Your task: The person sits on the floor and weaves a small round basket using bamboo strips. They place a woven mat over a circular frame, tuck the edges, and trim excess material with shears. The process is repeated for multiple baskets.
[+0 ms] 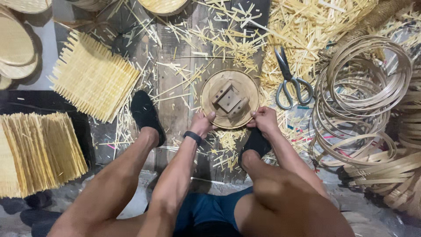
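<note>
A round wooden mould [230, 98] with blocks fixed at its centre lies on the plank floor between my feet. My left hand [202, 123] grips its near left rim, thumb on top. At the near right rim my right hand [263, 119] holds the edge the same way. A black band sits on my left wrist [193, 137]. My black-socked feet [146, 115] flank the mould, the right foot partly hidden under my right hand.
Large scissors [289, 81] lie right of the mould. Bamboo hoops [366, 83] pile at the right. Woven bamboo mats [93, 75] and a stack [39, 151] lie at the left, round trays [15, 44] beyond. Bamboo offcuts [302, 30] litter the floor.
</note>
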